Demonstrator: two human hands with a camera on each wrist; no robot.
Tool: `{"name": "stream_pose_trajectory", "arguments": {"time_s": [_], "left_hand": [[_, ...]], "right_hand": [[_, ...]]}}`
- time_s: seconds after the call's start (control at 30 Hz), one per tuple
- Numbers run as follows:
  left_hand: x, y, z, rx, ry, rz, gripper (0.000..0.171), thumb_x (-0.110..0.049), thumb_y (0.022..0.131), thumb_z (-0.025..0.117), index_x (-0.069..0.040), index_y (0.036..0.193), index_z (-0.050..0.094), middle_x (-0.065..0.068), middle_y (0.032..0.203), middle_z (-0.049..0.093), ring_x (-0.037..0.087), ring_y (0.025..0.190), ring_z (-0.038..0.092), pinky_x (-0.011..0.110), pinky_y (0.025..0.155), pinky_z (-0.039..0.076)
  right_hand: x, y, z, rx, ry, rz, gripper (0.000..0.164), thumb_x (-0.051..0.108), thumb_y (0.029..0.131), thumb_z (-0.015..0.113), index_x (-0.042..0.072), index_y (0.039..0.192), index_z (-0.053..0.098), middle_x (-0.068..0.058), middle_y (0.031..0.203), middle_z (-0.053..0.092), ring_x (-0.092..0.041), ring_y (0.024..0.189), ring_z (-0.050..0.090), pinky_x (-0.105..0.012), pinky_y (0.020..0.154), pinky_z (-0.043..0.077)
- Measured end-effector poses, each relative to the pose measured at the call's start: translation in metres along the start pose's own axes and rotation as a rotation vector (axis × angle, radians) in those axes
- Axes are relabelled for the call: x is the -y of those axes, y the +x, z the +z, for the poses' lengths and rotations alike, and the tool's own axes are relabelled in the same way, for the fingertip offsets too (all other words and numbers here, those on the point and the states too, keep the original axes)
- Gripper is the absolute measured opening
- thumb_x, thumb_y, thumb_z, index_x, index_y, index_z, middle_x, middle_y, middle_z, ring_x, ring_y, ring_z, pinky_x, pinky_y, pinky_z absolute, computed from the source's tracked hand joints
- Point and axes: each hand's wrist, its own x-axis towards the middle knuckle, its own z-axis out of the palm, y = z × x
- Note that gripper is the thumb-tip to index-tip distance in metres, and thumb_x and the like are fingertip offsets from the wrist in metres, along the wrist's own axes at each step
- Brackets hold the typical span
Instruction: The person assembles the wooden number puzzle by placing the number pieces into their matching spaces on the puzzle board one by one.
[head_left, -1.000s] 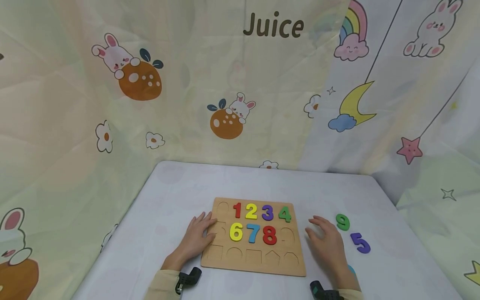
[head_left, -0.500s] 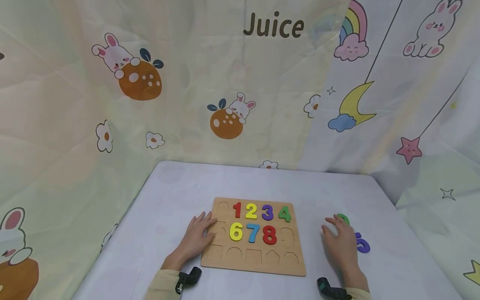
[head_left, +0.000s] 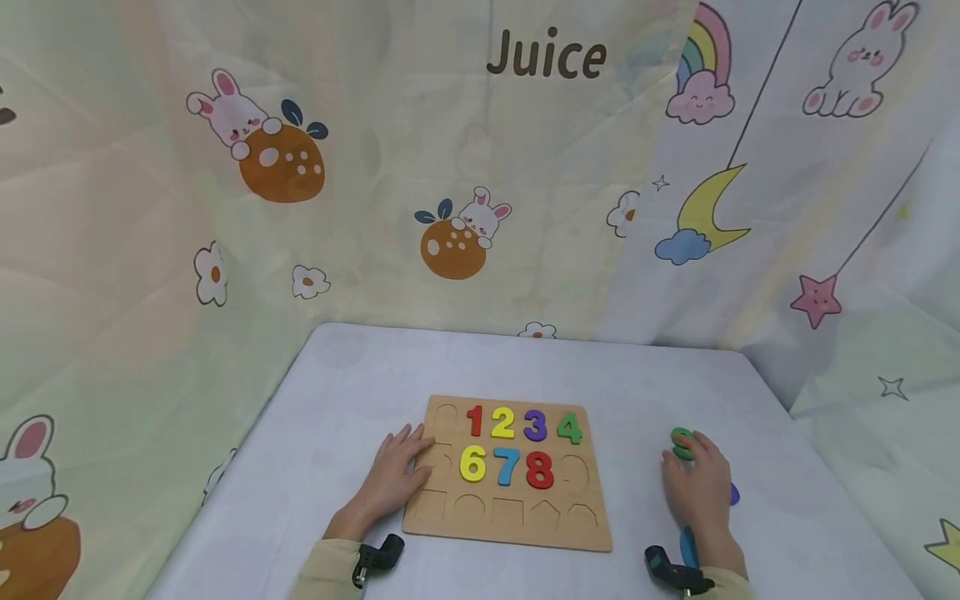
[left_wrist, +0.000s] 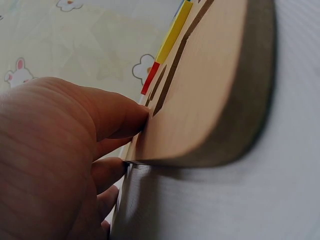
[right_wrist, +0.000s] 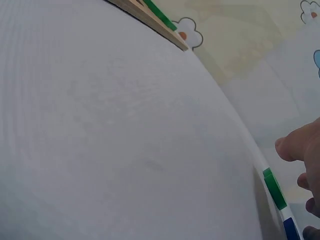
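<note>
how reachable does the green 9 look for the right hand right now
Probably yes: the right hand looks free and is close by the green 9, with nothing visible between them in the right wrist view.

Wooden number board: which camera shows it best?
The head view: it shows the wooden board nearly whole from above, with its coloured numbers readable and just the left hand over one edge. The left wrist view shows one corner close up, at a slant; the right wrist view catches only a thin corner strip.

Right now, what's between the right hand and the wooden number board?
In the head view, only bare white tabletop separates the right hand from the wooden number board.
</note>
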Motion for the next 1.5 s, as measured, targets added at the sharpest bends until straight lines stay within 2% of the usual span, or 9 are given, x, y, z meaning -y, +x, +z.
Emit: {"name": "stream_pose_trajectory", "arguments": {"time_s": [0.23,0.5,0.77,0.87,1.2,1.37,1.5], "left_hand": [[0.000,0.000,0.000,-0.003,-0.003,0.003,0.046,-0.019,0.089,0.066,-0.009,0.134,0.059,0.012,0.153,0.039,0.033,0.147,0.022,0.051,0.121,0.008],[-0.002,0.000,-0.001,-0.002,0.000,0.004,0.046,-0.018,0.089,0.065,-0.008,0.134,0.059,0.013,0.153,0.039,0.033,0.147,0.021,0.051,0.121,0.008],[-0.001,-0.001,-0.001,-0.003,-0.009,0.010,0.046,-0.018,0.089,0.066,-0.009,0.134,0.059,0.012,0.153,0.039,0.033,0.147,0.021,0.050,0.121,0.008],[-0.001,-0.001,-0.001,-0.002,-0.009,0.006,0.046,-0.019,0.089,0.066,-0.009,0.134,0.059,0.012,0.153,0.039,0.033,0.147,0.021,0.050,0.122,0.008],[-0.002,-0.001,-0.002,0.007,-0.020,-0.009,0.047,-0.018,0.089,0.066,-0.009,0.135,0.058,0.011,0.154,0.038,0.032,0.148,0.020,0.050,0.122,0.006],[-0.002,-0.002,-0.002,0.003,-0.018,-0.003,0.046,-0.018,0.089,0.066,-0.009,0.134,0.059,0.011,0.154,0.039,0.032,0.148,0.020,0.050,0.122,0.007],[-0.002,-0.001,-0.001,0.002,-0.014,-0.004,0.046,-0.018,0.089,0.066,-0.009,0.134,0.059,0.011,0.154,0.038,0.032,0.148,0.020,0.050,0.122,0.007]], "right_hand": [[-0.004,0.002,-0.002,0.018,-0.047,0.002,0.048,0.018,0.092,0.060,-0.004,0.135,0.051,-0.032,0.150,0.031,-0.053,0.137,0.026,-0.067,0.111,0.021],[-0.010,0.001,0.002,-0.053,-0.099,0.044,0.048,0.018,0.093,0.054,-0.007,0.134,0.050,-0.033,0.146,0.035,-0.054,0.134,0.030,-0.068,0.109,0.023],[-0.010,0.000,0.002,0.024,-0.165,0.056,0.044,0.019,0.091,0.054,-0.004,0.129,0.054,-0.037,0.142,0.035,-0.057,0.129,0.031,-0.069,0.107,0.023],[-0.009,0.000,0.002,0.024,-0.166,0.061,0.043,0.019,0.091,0.055,-0.005,0.128,0.054,-0.036,0.142,0.035,-0.057,0.130,0.031,-0.069,0.108,0.023],[-0.005,-0.003,0.003,-0.022,-0.167,-0.002,0.028,0.010,0.088,0.061,-0.006,0.110,0.064,-0.034,0.139,0.043,-0.054,0.128,0.037,-0.067,0.107,0.028],[-0.003,-0.005,0.002,-0.007,-0.126,-0.043,0.021,0.009,0.087,0.067,-0.004,0.103,0.069,-0.030,0.138,0.049,-0.051,0.127,0.041,-0.062,0.108,0.029],[-0.001,-0.005,0.003,0.021,-0.120,-0.046,0.021,0.010,0.086,0.068,-0.003,0.102,0.070,-0.030,0.137,0.050,-0.051,0.127,0.041,-0.063,0.111,0.025]]}}
